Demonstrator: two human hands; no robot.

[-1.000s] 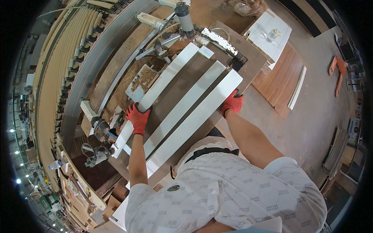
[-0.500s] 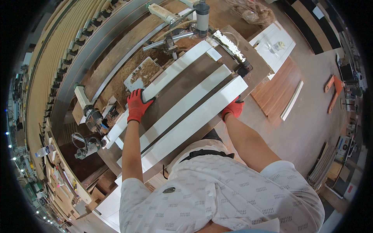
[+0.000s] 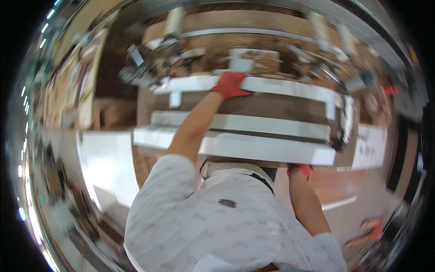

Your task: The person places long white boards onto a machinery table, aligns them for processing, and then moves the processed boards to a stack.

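My left hand, in a red glove, lies across the far white strip of a framed arrangement. Its thumb points along the strip's near side and its fingers bend over the far edge. The red-gloved right hand is at the near edge, under the right end of the near white strip; that strip hides its fingers. Between them runs a middle white strip. All lie on a brown panel, with short white pieces near the ends.
Behind the panel is a dusty machine bed with a pale metal plate and pneumatic cylinders. A workbench with tools stands left. White panels are at lower left; a reddish-brown board lies at right.
The view has swung round, so the panel now runs level across it, and the picture is blurred. My left hand still lies on the far strip; the near strip now covers more of my right hand.
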